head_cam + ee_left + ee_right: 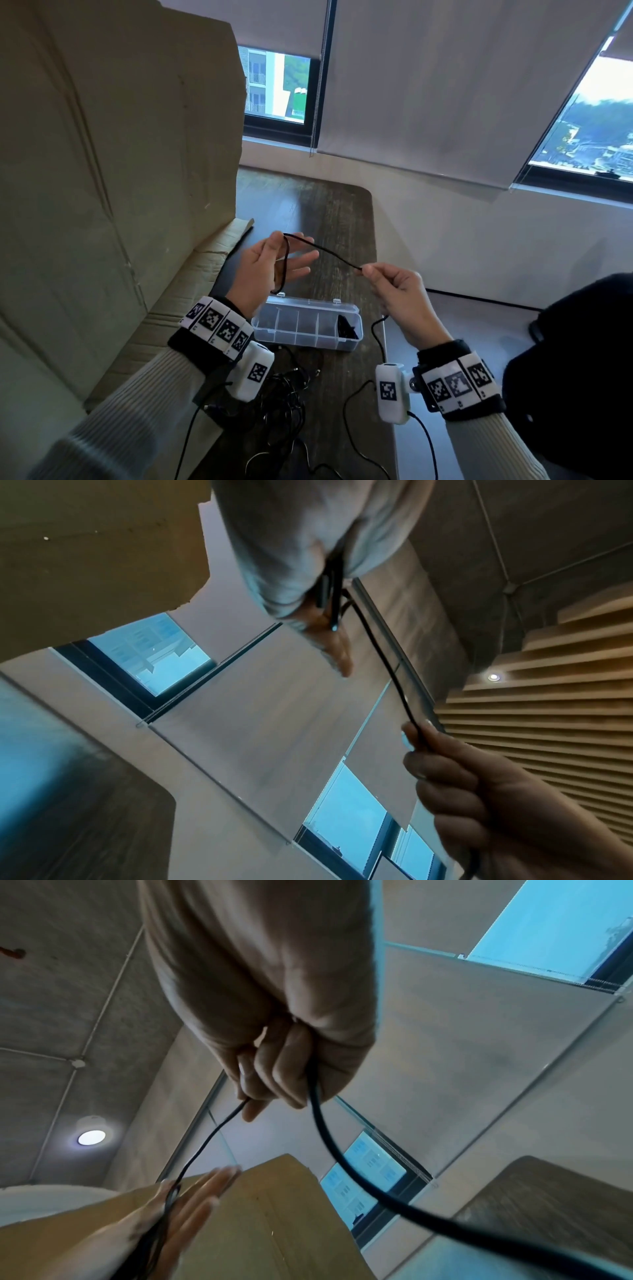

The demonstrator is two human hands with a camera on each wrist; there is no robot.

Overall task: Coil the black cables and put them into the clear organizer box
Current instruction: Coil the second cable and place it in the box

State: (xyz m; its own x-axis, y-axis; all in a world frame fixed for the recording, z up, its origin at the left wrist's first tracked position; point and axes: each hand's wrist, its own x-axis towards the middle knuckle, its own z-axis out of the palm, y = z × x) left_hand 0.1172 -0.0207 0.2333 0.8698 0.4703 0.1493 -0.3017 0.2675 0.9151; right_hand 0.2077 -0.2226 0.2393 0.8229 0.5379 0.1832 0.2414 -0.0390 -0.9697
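Observation:
Both hands are raised above the dark table (342, 219). A thin black cable (329, 253) stretches between them. My left hand (270, 270) has its palm up and fingers straight, with loops of the cable hanging around it and the thumb holding them against the palm (291, 534). My right hand (370, 272) pinches the cable between thumb and forefinger, and the loose tail (342, 1164) drops from this fist toward the table. The clear organizer box (301, 308) lies open below the hands. A coiled black cable (347, 329) sits in its rightmost compartment.
A tangle of black cables (284, 397) lies on the table near me, in front of the box. A large cardboard box (120, 171) stands along the left side. The table's right edge is close to my right wrist. Windows with blinds are behind.

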